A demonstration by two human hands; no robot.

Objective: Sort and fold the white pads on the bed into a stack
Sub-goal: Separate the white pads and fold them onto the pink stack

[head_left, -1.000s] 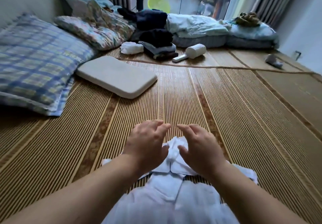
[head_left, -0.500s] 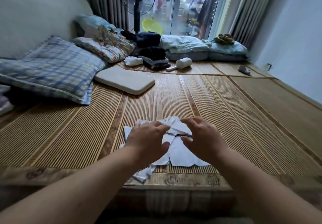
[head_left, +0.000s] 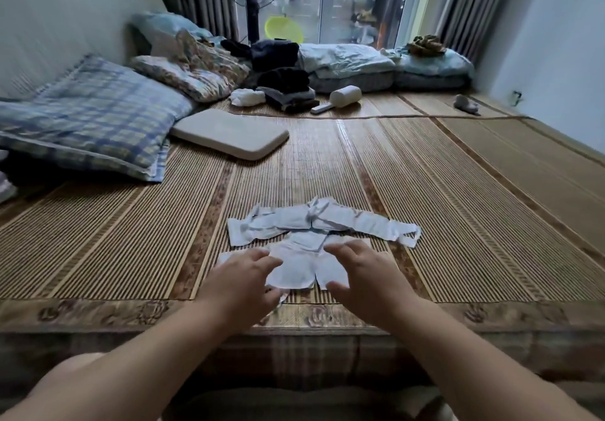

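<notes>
White pads (head_left: 314, 224) spread loose on bed mat (head_left: 458, 207), near front edge. Left hand (head_left: 244, 281), right hand (head_left: 363, 276) over nearest ones, fingers spread, gripping nothing. Pads likely light, limp, crinkly; pinch at edges.

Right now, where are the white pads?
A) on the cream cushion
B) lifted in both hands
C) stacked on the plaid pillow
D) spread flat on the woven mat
D: the white pads lie unstacked on the woven mat, with the left hand and right hand open over the nearest ones.
</notes>
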